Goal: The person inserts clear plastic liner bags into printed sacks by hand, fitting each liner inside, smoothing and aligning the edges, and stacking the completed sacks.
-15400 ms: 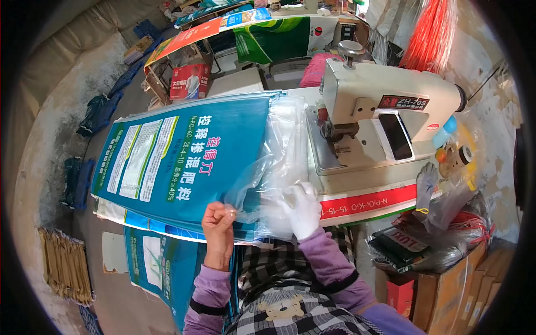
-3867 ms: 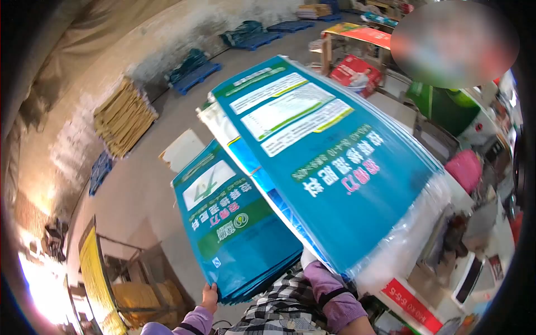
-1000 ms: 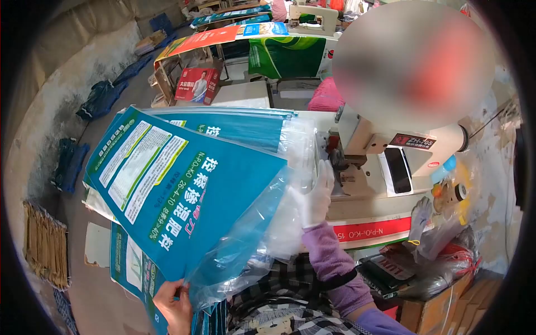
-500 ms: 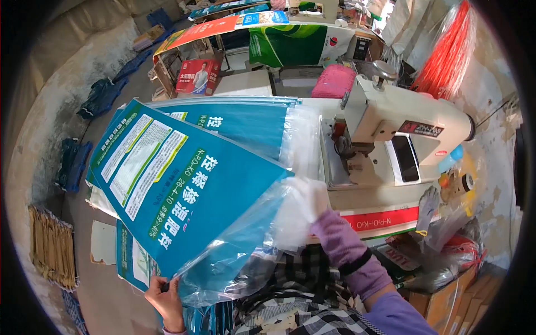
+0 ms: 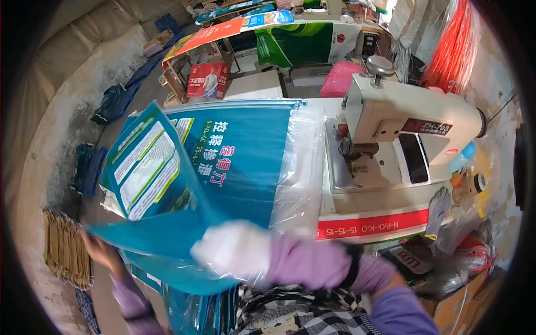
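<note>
A blue-green fertilizer bag (image 5: pixel 162 234) with white and green printing is bent over on itself, its far end raised. My right hand (image 5: pixel 234 251), in a white glove, is closed on the bag's near side and smeared by motion. My bare left hand (image 5: pixel 102 251) grips the bag's left edge, its fingers partly hidden and blurred. Beneath lies a stack of similar bags (image 5: pixel 251 145), with clear plastic (image 5: pixel 298 173) along its right side. More folded blue-green bags (image 5: pixel 204 310) hang at the table's near edge, against my checked apron (image 5: pixel 301 312).
Right of the stack stands a white sewing machine (image 5: pixel 413 109), with a phone (image 5: pixel 414 159) on its bed. A grey glove (image 5: pixel 438 211) hangs at the table's right end. Behind are a pink cushion (image 5: pixel 339 78) and a red box (image 5: pixel 208 81). Red strands (image 5: pixel 449 50) hang at the back right.
My right hand has swept left and toward me, taking the bag's clear plastic end off the stack. My left hand has moved left and up. The bag, formerly flat, now folds over.
</note>
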`<state>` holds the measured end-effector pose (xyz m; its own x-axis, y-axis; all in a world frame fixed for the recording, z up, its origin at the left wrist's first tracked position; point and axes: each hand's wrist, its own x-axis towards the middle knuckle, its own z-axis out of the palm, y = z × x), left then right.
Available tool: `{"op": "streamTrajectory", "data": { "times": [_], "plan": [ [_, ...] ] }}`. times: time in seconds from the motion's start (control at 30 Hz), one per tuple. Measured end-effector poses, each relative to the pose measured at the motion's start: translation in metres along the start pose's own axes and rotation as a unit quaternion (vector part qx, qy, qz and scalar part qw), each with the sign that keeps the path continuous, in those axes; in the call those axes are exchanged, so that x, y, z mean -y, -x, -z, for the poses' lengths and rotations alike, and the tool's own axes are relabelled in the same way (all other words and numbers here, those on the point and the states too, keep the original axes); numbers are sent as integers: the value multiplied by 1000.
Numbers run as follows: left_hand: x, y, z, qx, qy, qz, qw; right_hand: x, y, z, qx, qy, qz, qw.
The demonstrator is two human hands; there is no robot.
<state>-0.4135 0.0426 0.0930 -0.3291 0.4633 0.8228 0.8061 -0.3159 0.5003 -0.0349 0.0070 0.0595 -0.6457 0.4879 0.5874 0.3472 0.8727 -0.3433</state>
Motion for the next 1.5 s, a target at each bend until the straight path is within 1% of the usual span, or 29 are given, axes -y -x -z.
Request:
{"op": "streamTrajectory", "data": {
  "times": [0.07,0.1,0.13,0.17,0.23,0.27,0.33,0.4,0.5,0.53,0.57,0.63,0.67,0.7,0.77,0.83,0.9,0.93,0.97,1.07,1.13,1.17,1.2,1.23,1.3,1.37,1.43,1.47,1.5],
  "plan": [
    [-51,-68,-92,36,14,4,999,60,2,-47,-195,-35,-14,980],
    [-22,-109,-136,151,-203,-248,935,63,9,-30,-194,-146,-83,966],
    [-66,-101,-187,143,-116,-414,891,50,35,-28,-149,-109,-185,965],
    [-108,-87,-222,216,-69,-431,873,32,68,-30,-103,-70,-289,949],
    [-150,-31,-297,405,30,-373,834,14,136,-36,-356,-394,-475,702],
    [-179,5,-321,449,201,-404,772,18,171,-36,-369,-332,-510,702],
    [-223,78,-364,527,261,-355,727,34,223,-40,-390,-253,-554,690],
    [-250,143,-399,570,333,-294,691,48,261,-38,-492,-372,-586,525],
    [-274,199,-424,632,356,-226,650,72,278,-31,-533,-236,-583,566],
    [-280,208,-429,628,357,-234,651,76,276,-17,-388,31,-628,674],
    [-282,214,-433,624,355,-242,652,84,274,1,-335,98,-581,735],
    [-277,217,-435,604,313,-330,655,65,312,-24,-132,130,-624,759],
    [-279,212,-434,567,268,-412,661,55,311,-27,-132,159,-615,761],
    [-283,205,-435,565,270,-419,658,49,310,-27,-140,162,-615,759],
    [-281,195,-422,575,359,-427,598,59,301,-30,-388,-76,-636,662],
    [-271,194,-426,594,369,-450,555,84,297,-19,-372,-140,-670,627],
    [-275,191,-424,696,300,-381,531,99,294,-25,-420,-354,-695,464],
    [-282,196,-424,695,299,-367,541,97,293,-29,-450,-281,-653,541],
    [-286,198,-424,699,297,-369,536,94,286,-26,-454,-284,-653,536],
    [-304,201,-414,572,147,-451,669,64,267,14,-335,-322,-686,560],
    [-338,183,-355,574,73,-578,575,31,262,2,-365,-132,-578,718],
    [-331,178,-338,591,292,-625,418,13,258,8,-338,-105,-587,728],
    [-357,169,-293,801,191,-465,324,-8,257,10,-309,-79,-595,738],
    [-361,152,-276,801,189,-460,332,-31,255,7,-237,44,-604,760],
    [-354,123,-259,725,-30,-603,331,-60,249,6,-279,67,-574,767],
    [-298,97,-303,536,-145,-692,462,-82,251,-3,-241,122,-564,780],
    [-278,64,-268,599,-95,-619,500,-89,256,-13,-444,-112,-550,699],
    [-270,59,-249,652,-30,-543,528,-97,253,-20,-576,-181,-515,608],
    [-244,89,-229,636,5,-565,526,-105,230,-44,-622,-252,-454,586]
  ]
}}
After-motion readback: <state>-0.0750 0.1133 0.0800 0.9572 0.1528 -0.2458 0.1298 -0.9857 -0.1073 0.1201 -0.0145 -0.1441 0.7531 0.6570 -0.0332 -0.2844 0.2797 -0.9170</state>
